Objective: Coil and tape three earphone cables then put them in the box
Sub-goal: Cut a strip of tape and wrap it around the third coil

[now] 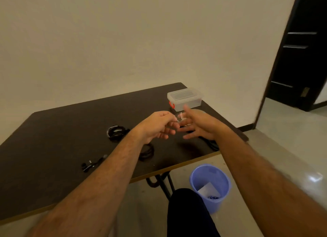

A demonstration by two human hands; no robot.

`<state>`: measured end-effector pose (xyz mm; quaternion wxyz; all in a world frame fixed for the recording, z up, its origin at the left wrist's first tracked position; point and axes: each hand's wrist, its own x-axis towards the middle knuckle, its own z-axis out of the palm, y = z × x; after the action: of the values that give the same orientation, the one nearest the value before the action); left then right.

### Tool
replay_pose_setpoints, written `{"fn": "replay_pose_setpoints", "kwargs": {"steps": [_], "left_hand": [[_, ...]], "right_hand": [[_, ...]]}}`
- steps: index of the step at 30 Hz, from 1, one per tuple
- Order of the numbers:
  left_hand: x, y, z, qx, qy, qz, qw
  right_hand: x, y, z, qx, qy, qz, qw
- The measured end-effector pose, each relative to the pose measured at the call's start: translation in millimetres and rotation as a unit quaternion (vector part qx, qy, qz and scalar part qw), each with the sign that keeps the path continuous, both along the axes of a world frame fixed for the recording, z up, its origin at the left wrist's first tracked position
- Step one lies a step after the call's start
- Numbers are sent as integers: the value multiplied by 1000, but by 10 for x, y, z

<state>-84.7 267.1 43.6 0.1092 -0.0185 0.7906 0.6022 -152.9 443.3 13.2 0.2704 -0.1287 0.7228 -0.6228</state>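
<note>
Dark tabletop first: our clear lidded box sits at its far corner, coiled black earphone cables lie near the middle. Our left hand pinches something clear, probably tape; our right hand spreads open beside it. Tape may fold onto itself or stick to our fingers.

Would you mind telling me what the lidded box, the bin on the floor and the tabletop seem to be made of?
The box looks like clear, slightly frosted plastic: the table shows through its walls, and it has a red latch. The bin seems to be thin, smooth lavender plastic, faintly translucent at the rim. The tabletop appears to be dark matte laminate on board, judging by its pale edge strip.
</note>
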Motion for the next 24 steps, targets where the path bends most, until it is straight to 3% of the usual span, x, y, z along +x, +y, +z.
{"fn": "replay_pose_setpoints", "kwargs": {"steps": [2, 5, 10, 17, 20, 24], "left_hand": [[105, -168, 77, -2, 19, -12, 1000], [229, -461, 153, -24, 45, 37, 998], [383, -1013, 218, -28, 51, 161, 985], [526, -1549, 252, 21, 61, 234, 970], [541, -1632, 278, 20, 67, 210, 975], [527, -1660, 384, -63, 56, 107, 991]], "right_hand": [[60, -212, -49, -100, -68, 67, 990], [153, -522, -12, -144, -38, 111, 983], [239, -1024, 230, -107, 53, 85, 989], [214, -1628, 435, -70, 137, 21, 988], [211, -1778, 455, -60, 103, 48, 992], [192, -1891, 456, -79, 90, 138, 983]]}}
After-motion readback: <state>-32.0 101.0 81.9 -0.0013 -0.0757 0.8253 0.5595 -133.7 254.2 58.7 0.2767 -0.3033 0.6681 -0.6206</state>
